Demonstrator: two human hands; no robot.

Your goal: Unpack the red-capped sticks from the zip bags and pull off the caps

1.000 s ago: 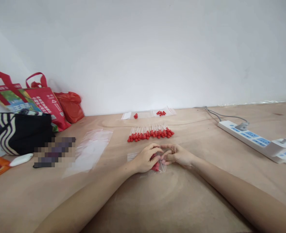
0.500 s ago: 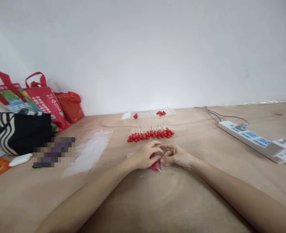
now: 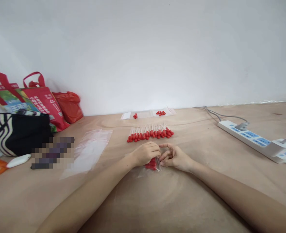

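Between my hands, low over the wooden table, is a small clear plastic bag (image 3: 152,165) with red pieces inside. My left hand (image 3: 145,153) curls over its upper side, fingers closed, hiding much of it. The thumb and fingers of my right hand (image 3: 176,158) pinch the bag's right edge. Just beyond my hands lies a row of red pieces with pale, clear tails (image 3: 150,133), pointing away from me. Flat clear plastic bags (image 3: 90,150) lie in an overlapping stack to the left.
Near the wall are more flat bags with a few red pieces (image 3: 160,113) on them. A white power strip (image 3: 254,139) with plugs and cables lies right. At left stand red shopping bags (image 3: 44,106), a black striped bag (image 3: 23,132), a white object (image 3: 18,160) and a blurred dark item (image 3: 52,152).
My left hand's fingers have come closer together and curled down over the bag. My right hand has barely moved. The view has shifted slightly.
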